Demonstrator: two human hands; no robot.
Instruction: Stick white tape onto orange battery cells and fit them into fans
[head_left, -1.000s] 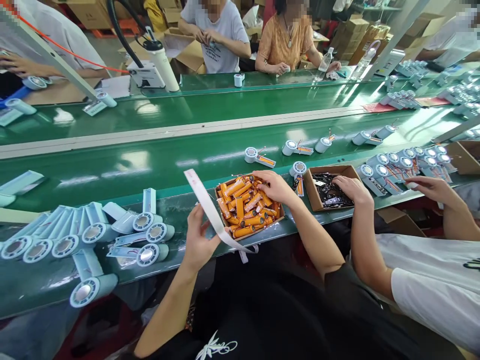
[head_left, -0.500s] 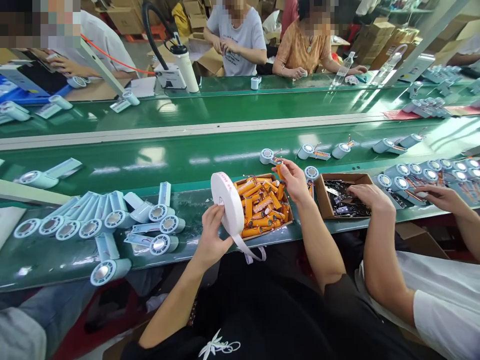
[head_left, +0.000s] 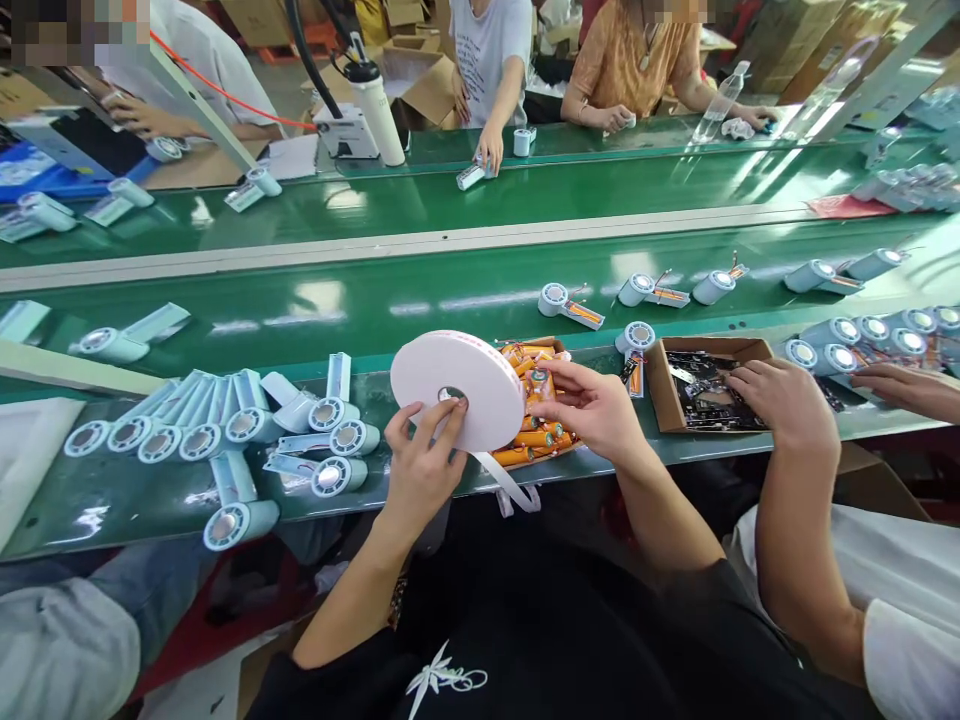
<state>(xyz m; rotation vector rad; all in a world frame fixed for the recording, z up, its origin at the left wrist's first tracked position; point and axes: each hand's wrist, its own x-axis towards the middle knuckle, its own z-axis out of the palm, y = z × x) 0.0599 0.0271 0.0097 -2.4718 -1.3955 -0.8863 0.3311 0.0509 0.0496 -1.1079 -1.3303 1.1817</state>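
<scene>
My left hand [head_left: 424, 455] grips a large roll of white tape [head_left: 459, 365], its fingers at the hub and over the near face. A loose strip of tape hangs from the bottom of the roll. Just right of the roll, my right hand [head_left: 600, 415] pinches an orange battery [head_left: 541, 383] between thumb and fingers. Below it, more orange batteries with thin wires [head_left: 531, 440] fill a cardboard box, which the roll partly hides.
Light-blue round-headed housings [head_left: 202, 440] lie grouped at left; others [head_left: 577, 310] sit on the green conveyor belt [head_left: 337, 300]. A co-worker's hand [head_left: 787, 405] reaches into a cardboard box of black circuit boards [head_left: 697, 385] at right. People work across the line.
My right hand has brought the battery back from the conveyor side towards the tape roll. The roll has turned its flat face to me. Across the line, a person's hand has reached down to a housing.
</scene>
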